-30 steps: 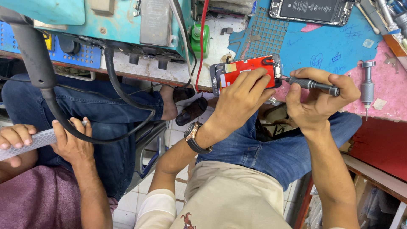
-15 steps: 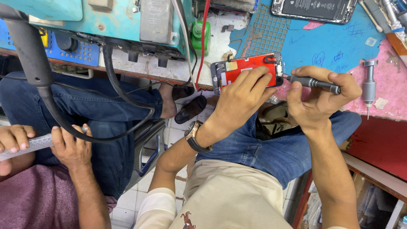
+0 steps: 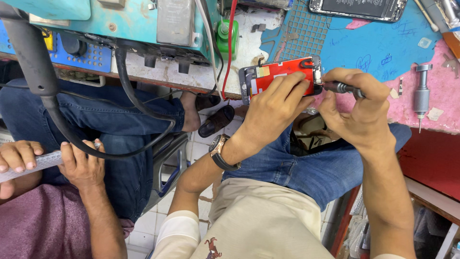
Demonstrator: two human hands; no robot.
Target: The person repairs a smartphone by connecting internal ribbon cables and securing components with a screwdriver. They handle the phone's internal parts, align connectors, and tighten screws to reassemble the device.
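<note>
My left hand point(image 3: 274, 106) grips a red phone panel point(image 3: 280, 76) at the front edge of the workbench, fingers laid across its face. My right hand point(image 3: 357, 108) pinches a dark screwdriver point(image 3: 341, 88) whose tip meets the right end of the red panel. The two hands nearly touch. A watch point(image 3: 221, 151) sits on my left wrist.
A blue and pink work mat point(image 3: 383, 48) covers the bench, with a second silver screwdriver point(image 3: 421, 96) and an opened phone point(image 3: 357, 8) on it. A teal machine point(image 3: 120, 24) with black hoses and a green bottle point(image 3: 227, 36) stand at left. Another person's hands point(image 3: 81, 165) hold a flat strip at lower left.
My right hand has slid along the screwdriver toward the red panel, bringing the tip closer to it. The other person's hands shifted slightly.
</note>
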